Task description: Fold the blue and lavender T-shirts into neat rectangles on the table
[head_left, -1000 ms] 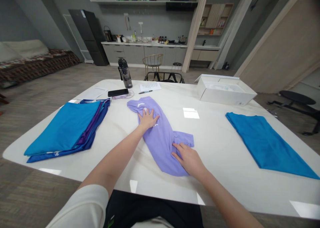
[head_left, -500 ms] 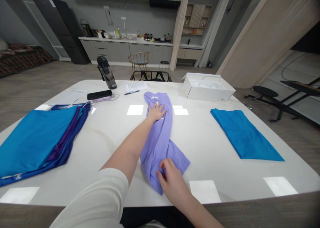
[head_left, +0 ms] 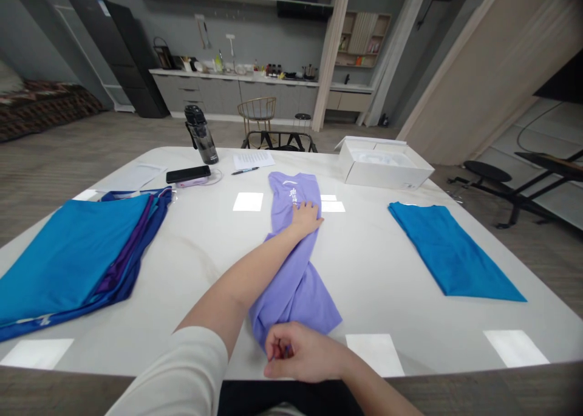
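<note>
A lilac T-shirt (head_left: 291, 282) lies in a long, narrow, partly folded strip down the middle of the table, with white print near its far end. My left hand (head_left: 307, 220) presses flat on its upper part, fingers spread. At the near end, my right hand (head_left: 303, 350) is curled beside the shirt's lower edge, close to the table's front. Its thumb and fingers are bent inward, and whatever they may hold is hidden. A folded blue garment (head_left: 450, 246) lies to the right. On the left is a stack of blue and purple garments (head_left: 77, 252).
A white open box (head_left: 382, 172) stands at the back right of the white table (head_left: 191, 234). Toward the back left are a water bottle (head_left: 201, 135), a phone (head_left: 187, 173), a pen (head_left: 245, 170) and printed paper (head_left: 255, 160). A black chair (head_left: 279, 141) stands behind the table.
My left hand has slid nearer and slightly right on the shirt, uncovering more print. The far end looks flatter and wider. My right hand has moved left and down along the near edge.
</note>
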Action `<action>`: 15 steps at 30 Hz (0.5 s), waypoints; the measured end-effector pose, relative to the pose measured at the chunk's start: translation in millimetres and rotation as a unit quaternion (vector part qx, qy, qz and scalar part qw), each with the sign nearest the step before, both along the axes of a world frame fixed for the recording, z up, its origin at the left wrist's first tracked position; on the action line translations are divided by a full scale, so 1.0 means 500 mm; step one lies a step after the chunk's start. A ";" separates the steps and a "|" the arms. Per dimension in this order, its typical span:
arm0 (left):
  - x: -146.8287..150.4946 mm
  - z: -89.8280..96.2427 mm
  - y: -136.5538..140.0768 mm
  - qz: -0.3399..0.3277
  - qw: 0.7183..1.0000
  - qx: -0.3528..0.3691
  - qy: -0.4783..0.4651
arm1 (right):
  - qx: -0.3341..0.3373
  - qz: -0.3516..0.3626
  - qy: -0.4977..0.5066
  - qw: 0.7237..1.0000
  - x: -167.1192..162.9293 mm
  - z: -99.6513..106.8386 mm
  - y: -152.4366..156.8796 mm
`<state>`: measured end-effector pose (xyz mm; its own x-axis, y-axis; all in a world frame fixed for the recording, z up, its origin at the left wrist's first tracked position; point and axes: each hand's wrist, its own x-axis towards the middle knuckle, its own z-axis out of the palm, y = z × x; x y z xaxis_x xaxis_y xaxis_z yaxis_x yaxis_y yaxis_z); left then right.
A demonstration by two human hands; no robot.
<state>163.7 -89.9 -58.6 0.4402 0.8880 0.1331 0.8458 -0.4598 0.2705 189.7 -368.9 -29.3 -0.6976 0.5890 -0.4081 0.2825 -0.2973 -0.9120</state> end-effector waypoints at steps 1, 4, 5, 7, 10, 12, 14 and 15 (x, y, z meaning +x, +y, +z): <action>0.004 -0.001 -0.003 0.015 1.000 -0.012 -0.010 | -0.016 0.026 0.012 0.999 0.000 -0.001 0.005; -0.010 -0.003 0.003 0.059 0.990 -0.052 -0.119 | -0.037 0.059 0.046 0.996 0.018 0.006 0.033; -0.020 -0.002 0.008 0.064 0.979 -0.067 -0.183 | -0.028 0.048 0.050 0.997 0.030 0.010 0.051; -0.043 0.000 0.022 0.072 0.933 -0.104 -0.336 | 0.018 -0.007 0.041 0.999 0.062 0.019 0.101; -0.076 0.012 0.038 0.104 0.801 -0.164 -0.567 | 0.203 -0.180 -0.037 0.962 0.117 0.010 0.205; -0.103 0.024 0.046 0.134 0.678 -0.211 -0.691 | 0.313 -0.292 -0.132 0.894 0.148 -0.012 0.273; -0.143 0.036 0.054 0.152 0.556 -0.262 -0.774 | 0.366 -0.324 -0.239 0.839 0.167 -0.042 0.320; -0.169 0.040 0.059 0.156 0.509 -0.279 -0.799 | 0.389 -0.314 -0.283 0.819 0.171 -0.057 0.334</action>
